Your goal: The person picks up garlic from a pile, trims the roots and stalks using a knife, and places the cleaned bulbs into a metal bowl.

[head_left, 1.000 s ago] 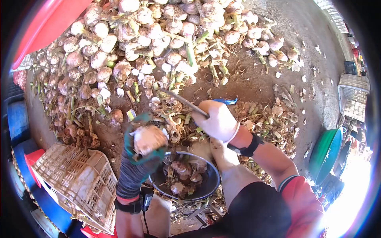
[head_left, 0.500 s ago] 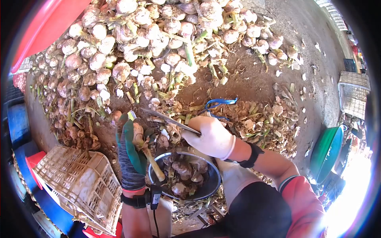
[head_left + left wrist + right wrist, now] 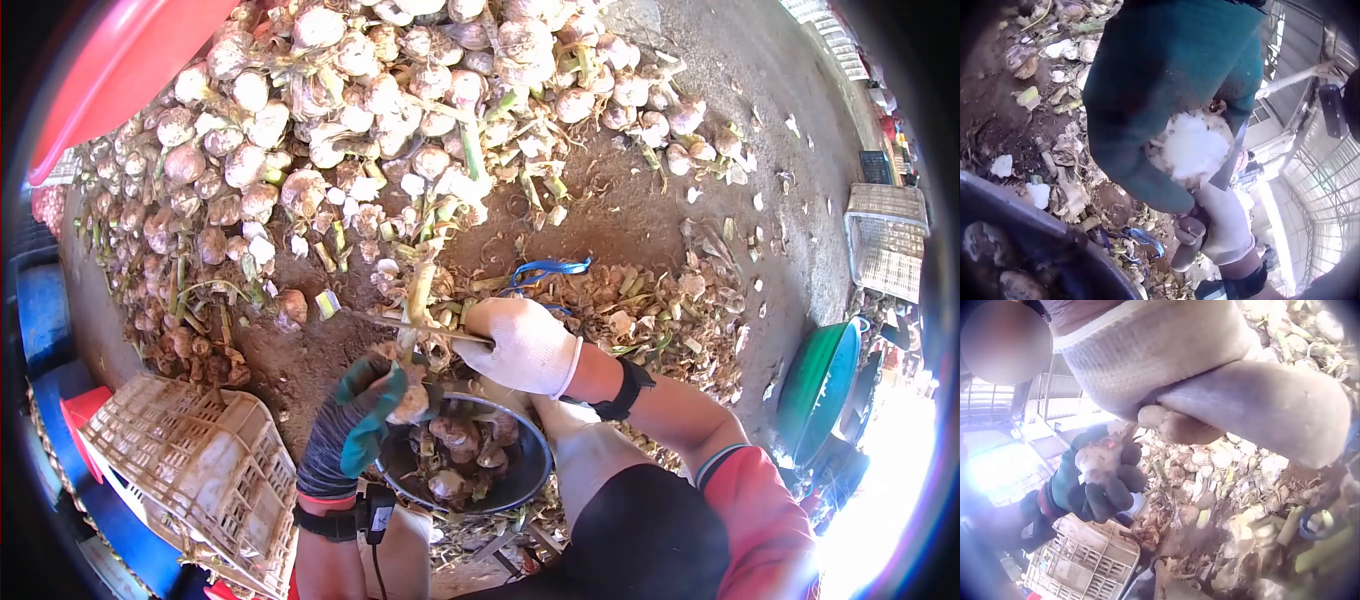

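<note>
My left hand, in a green and grey glove, grips a garlic bulb beside the metal bowl. The bulb's thick stem points away from me, and the pale trimmed underside of the bulb faces the left wrist camera. In a white glove, my right hand holds a knife whose blade lies across the stem just above the bulb. Its handle is hidden inside the fist. Several garlic bulbs lie in the bowl.
A large heap of garlic with stems spreads across the ground ahead. Cut stems and husks litter the floor, with a blue strap among them. A plastic crate stands at left, a green basin at right.
My left hand has turned the bulb so its stem swings from pointing toward me to pointing away. The knife, still in my right hand, now crosses the stem.
</note>
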Motion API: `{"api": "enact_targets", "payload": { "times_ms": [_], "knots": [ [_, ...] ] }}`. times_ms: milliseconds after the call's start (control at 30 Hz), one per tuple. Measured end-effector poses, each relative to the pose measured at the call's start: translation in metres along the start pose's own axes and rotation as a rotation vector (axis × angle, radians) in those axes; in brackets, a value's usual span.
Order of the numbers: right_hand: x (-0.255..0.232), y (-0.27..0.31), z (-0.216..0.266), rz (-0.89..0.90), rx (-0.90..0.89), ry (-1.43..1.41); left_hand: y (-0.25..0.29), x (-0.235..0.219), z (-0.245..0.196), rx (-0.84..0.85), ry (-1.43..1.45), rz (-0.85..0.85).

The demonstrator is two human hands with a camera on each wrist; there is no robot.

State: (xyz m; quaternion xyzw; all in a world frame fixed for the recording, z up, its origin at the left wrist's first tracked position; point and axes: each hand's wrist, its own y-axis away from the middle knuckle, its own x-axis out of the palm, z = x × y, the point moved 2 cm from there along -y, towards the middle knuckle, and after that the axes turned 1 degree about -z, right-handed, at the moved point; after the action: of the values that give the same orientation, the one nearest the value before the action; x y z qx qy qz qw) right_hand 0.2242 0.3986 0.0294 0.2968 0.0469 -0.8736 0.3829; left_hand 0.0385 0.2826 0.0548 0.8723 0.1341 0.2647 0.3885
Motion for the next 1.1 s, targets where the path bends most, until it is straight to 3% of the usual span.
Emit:
{"api": "enact_targets", "payload": {
  "times_ms": [100,133,167,233,267,300,367,400,433,467,533,600,633,700,733,767,833,867,900,967,1000,1033,1100],
  "knots": [
    [-0.005,0.001,0.007,0.021,-0.072,-0.006,0.008,0.013,-0.012,-0.018,-0.179,-0.043],
    [-0.006,0.001,0.009,0.028,-0.135,-0.013,0.010,0.005,-0.007,0.203,-0.393,-0.034],
    [-0.002,0.003,0.001,0.029,-0.133,-0.014,0.017,0.014,-0.014,0.201,-0.393,-0.034],
    [0.018,0.003,-0.036,0.398,0.186,0.195,0.034,0.038,-0.033,0.006,-0.455,-0.006],
    [0.019,0.013,-0.044,0.413,0.227,0.231,0.035,0.036,-0.030,0.582,-0.899,0.281],
    [0.005,0.015,-0.036,0.402,0.240,0.160,0.038,0.032,-0.026,0.574,-0.898,0.252],
    [0.001,0.016,-0.039,0.106,0.252,-0.012,0.042,0.033,-0.020,0.460,-1.013,0.590],
    [0.000,0.009,-0.036,0.087,0.275,-0.078,0.031,0.023,-0.022,0.165,-0.945,0.534],
    [-0.005,0.002,-0.031,0.071,0.307,-0.142,0.019,-0.006,-0.022,0.374,-1.084,0.377],
    [-0.008,-0.004,-0.026,0.078,0.262,-0.073,0.004,-0.045,-0.014,0.148,-0.978,-0.023],
    [-0.009,-0.003,-0.017,0.084,0.226,-0.076,-0.031,-0.100,-0.033,0.167,-1.130,-0.555],
    [-0.006,0.001,-0.012,0.072,0.168,-0.036,-0.063,-0.166,-0.039,0.304,-1.023,-0.800],
    [-0.005,0.002,-0.011,0.071,0.165,-0.035,-0.081,-0.188,-0.037,0.307,-1.022,-0.802],
    [-0.003,0.004,-0.011,0.080,0.142,-0.080,-0.105,-0.200,-0.042,0.536,-0.994,-0.689],
    [-0.002,0.005,-0.012,0.069,0.132,-0.069,-0.110,-0.197,-0.044,0.425,-1.190,-0.657],
    [-0.001,0.005,-0.012,0.059,0.132,-0.066,-0.118,-0.195,-0.040,0.435,-1.192,-0.651],
    [-0.002,0.008,-0.011,0.033,0.126,-0.053,-0.137,-0.192,-0.020,0.446,-0.825,-0.573],
    [0.000,0.009,-0.012,0.029,0.103,-0.028,-0.127,-0.172,-0.022,0.317,-0.705,-0.548],
    [0.000,0.009,-0.012,0.028,0.097,-0.006,-0.117,-0.147,-0.025,0.317,-0.702,-0.533],
    [0.004,0.009,-0.012,0.015,0.035,0.064,-0.101,-0.108,-0.016,0.122,-0.719,-0.249],
    [0.005,0.008,-0.010,0.018,0.025,0.077,-0.100,-0.112,0.001,0.117,-0.716,-0.234],
    [0.007,0.006,-0.008,0.021,0.013,0.092,-0.099,-0.114,0.022,0.244,-0.763,-0.064],
    [0.003,-0.001,0.003,-0.021,-0.080,0.071,-0.089,-0.094,0.033,0.377,-0.795,0.114]
  ]
}}
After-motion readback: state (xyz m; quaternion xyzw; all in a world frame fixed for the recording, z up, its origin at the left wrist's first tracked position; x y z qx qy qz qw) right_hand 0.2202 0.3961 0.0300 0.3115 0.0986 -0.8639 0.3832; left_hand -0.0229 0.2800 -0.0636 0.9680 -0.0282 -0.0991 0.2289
